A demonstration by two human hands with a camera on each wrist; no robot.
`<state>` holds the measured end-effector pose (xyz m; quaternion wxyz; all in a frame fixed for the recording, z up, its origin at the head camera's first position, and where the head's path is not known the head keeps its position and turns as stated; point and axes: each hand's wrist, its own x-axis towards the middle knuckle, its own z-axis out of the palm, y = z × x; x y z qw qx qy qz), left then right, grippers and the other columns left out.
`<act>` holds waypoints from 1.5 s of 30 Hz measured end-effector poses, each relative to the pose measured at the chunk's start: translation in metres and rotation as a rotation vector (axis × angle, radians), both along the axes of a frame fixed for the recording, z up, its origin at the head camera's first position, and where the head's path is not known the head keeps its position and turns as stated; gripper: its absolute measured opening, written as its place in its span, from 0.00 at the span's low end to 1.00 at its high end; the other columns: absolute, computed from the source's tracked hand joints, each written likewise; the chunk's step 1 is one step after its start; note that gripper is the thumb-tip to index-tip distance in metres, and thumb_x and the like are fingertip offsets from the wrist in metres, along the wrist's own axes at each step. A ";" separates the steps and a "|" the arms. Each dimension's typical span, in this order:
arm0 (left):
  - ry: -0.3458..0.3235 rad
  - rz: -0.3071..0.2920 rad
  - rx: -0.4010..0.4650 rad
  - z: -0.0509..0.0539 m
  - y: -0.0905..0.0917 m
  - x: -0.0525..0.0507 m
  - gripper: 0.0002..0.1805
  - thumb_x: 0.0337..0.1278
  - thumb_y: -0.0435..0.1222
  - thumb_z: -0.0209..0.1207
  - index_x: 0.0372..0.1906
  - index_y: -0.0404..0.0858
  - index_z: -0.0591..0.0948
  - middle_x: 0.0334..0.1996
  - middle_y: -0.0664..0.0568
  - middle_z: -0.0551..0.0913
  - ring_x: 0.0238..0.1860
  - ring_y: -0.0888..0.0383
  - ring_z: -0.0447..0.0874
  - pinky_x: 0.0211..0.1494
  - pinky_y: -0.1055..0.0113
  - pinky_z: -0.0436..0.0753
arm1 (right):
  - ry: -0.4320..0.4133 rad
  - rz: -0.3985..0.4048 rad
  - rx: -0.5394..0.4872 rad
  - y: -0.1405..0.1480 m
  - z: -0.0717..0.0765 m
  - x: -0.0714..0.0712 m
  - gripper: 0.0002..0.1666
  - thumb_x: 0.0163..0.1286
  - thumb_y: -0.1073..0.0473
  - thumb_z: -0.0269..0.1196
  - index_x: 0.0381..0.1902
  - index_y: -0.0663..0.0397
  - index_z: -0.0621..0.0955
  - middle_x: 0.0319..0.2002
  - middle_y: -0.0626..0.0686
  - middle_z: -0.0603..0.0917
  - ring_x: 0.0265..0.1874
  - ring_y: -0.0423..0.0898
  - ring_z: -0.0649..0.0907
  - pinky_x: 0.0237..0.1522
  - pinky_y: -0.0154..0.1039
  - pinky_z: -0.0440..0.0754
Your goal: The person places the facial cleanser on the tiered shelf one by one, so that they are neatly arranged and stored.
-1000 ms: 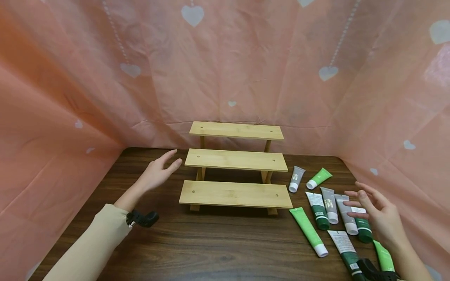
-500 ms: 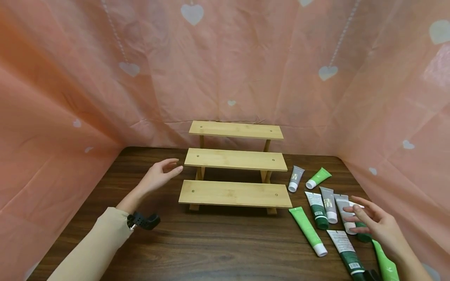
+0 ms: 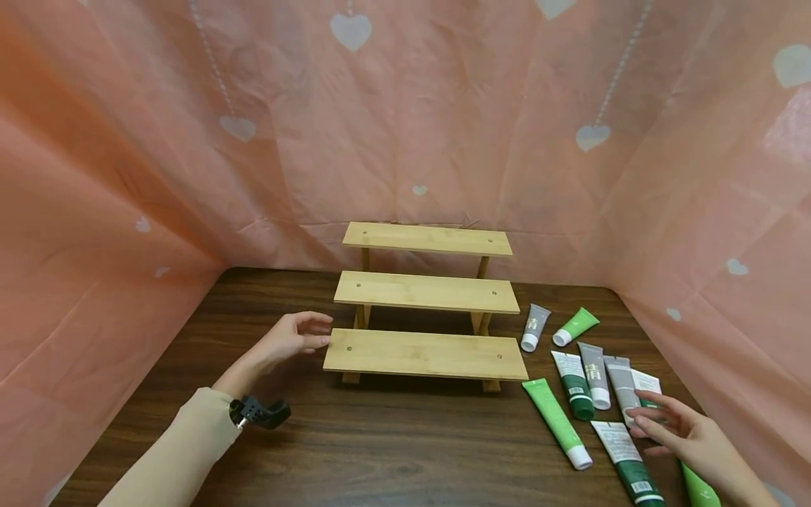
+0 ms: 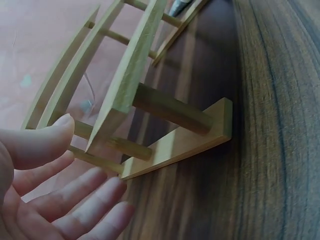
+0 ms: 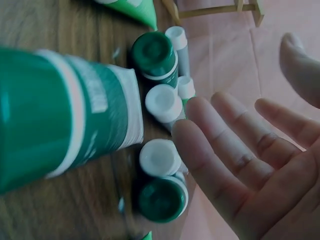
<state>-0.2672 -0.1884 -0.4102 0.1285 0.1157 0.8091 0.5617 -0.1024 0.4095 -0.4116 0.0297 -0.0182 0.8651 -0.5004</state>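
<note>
A three-tier wooden shelf (image 3: 424, 354) stands on the table. Beside the left end of its lowest tier is my left hand (image 3: 291, 341), thumb and fingers apart and holding nothing; in the left wrist view the fingers (image 4: 90, 205) lie close to the wood, and I cannot tell if they touch. On the right, my right hand (image 3: 690, 440) hovers over the lying tubes with its fingers extended and nothing in them. Nearest to it are a grey tube (image 3: 621, 380), a green-and-white tube (image 3: 646, 382) partly hidden by the fingers, and a larger green-and-white tube (image 3: 627, 461).
Several more squeeze tubes lie right of the shelf, among them a long light-green one (image 3: 557, 422), a small grey one (image 3: 535, 327) and a small green one (image 3: 576, 327). A pink curtain (image 3: 418, 141) with hearts surrounds the dark wooden table (image 3: 380, 443).
My left hand has come down from beside the middle tier to the lowest tier's left end. My right hand has lowered toward the front of the tubes. Shelf and tubes stay put.
</note>
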 end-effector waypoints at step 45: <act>-0.083 0.031 0.164 -0.030 0.004 0.000 0.28 0.45 0.37 0.70 0.54 0.36 0.76 0.49 0.42 0.79 0.42 0.51 0.81 0.41 0.57 0.81 | -0.350 0.007 0.328 0.007 -0.033 -0.001 0.43 0.61 0.50 0.65 0.59 0.79 0.62 0.35 0.50 0.78 0.32 0.47 0.79 0.31 0.41 0.76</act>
